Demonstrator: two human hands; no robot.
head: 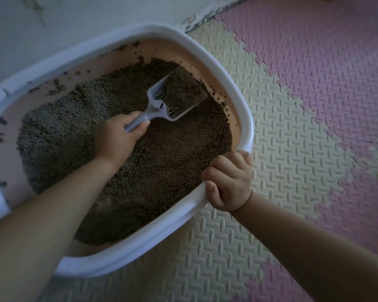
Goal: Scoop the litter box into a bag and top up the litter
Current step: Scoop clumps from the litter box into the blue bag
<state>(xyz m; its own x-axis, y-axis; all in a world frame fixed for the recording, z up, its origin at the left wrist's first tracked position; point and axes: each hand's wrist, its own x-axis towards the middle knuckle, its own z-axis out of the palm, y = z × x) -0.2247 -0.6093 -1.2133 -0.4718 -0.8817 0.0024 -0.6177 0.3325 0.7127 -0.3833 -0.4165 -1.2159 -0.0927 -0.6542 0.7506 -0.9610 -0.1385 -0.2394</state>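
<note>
Entry, head view. Light is dim.

Progress: I judge the scooping to be under way, with nothing bagged yet. The litter box (206, 57) sits on the foam mat (292, 149) close to the wall (74, 18). The litter (162, 153) lies uneven, browner to the right and greyer to the left, and crumbs stick to the pink inner wall. The scoop (158, 105) is in the far right part of the box with its pan heaped. In this light I cannot tell whether the heap is clumps or just loose grains not yet sifted. No bag and no supply of fresh litter show anywhere in view. Sifting, tipping the load into a bag and topping up all look to be left to do.

Grip: the left hand (116, 136) is closed round the scoop's handle, with the fingers curled about it and the thumb along the top, and it hangs low over the litter. The right hand (229, 179) clamps the box's near right rim. Its fingers are curled over the white edge and its thumb presses on it, which I take as bracing the box. Neither hand is free.
</note>
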